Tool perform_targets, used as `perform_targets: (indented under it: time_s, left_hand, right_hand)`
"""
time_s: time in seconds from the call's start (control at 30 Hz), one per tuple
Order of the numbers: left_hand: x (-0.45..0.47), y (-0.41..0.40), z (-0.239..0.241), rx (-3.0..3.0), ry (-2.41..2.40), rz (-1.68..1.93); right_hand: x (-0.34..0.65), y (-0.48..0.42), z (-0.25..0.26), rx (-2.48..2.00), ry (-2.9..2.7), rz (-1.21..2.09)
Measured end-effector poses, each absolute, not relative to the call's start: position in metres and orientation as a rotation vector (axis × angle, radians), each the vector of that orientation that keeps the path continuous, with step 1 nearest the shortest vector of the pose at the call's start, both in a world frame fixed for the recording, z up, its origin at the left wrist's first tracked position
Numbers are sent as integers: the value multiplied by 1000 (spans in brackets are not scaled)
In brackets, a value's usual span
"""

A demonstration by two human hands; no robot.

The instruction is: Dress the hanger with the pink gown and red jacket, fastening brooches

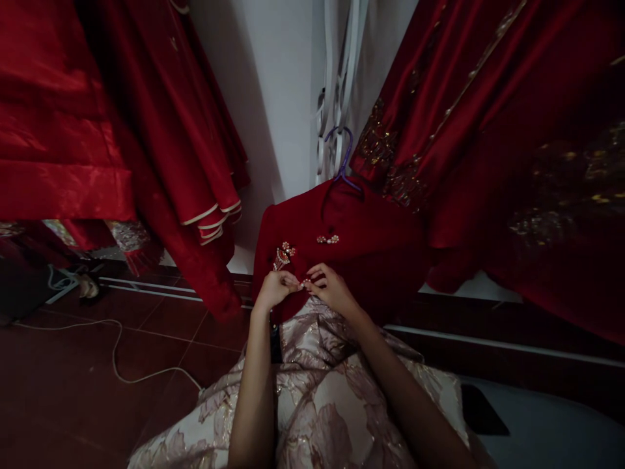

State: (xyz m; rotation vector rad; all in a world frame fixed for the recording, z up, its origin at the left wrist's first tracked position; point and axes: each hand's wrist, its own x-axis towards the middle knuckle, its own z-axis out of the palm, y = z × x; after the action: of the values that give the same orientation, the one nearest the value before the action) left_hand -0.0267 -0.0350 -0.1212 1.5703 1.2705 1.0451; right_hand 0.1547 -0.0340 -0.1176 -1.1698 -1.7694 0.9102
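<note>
A red garment [385, 254] hangs in front of me from a purple hanger [347, 159]. My left hand [277, 288] and my right hand [331, 286] meet low on its front, fingertips pinched round a small beaded fastener [305, 284]. A similar beaded fastener [327, 240] sits higher on the garment. To the upper left of my left hand is a fan-shaped jewelled ornament [282, 258], with a beaded flower cluster [288, 248] beside it. Below my hands lies pale floral brocade fabric [327, 397]. My fingers partly hide the fastener.
Red garments [161, 117] hang on the left, and red embellished gowns [463, 130] hang on the right. White metal scrollwork [334, 85] stands behind the hanger. A white cable [117, 345] crosses the tiled floor [161, 326] at left, near a shoe [88, 287].
</note>
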Motion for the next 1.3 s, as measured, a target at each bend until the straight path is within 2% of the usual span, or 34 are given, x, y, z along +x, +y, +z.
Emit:
perform_targets:
  time_s: [0.17,0.4,0.57,0.77,1.3]
  left_hand:
    - [-32,-43,-113,1627,1248,924]
    - [-39,-51,-99,1813,1311,885]
    - [-35,-51,-101,1900,1314,863]
    - [-30,-53,-100,1931,1295,855]
    - [-22,-50,-102,2026,1450,825]
  right_hand:
    - [184,-42,-102,-1272,-2001,1034]
    - [191,-60,-73,-1099,-2214,1201]
    - [182,-61,-75,-1098,-2239,1125]
    - [172,-47,-96,-1125,-2118,886]
    - [147,-39,-121,-1224,-2018,623]
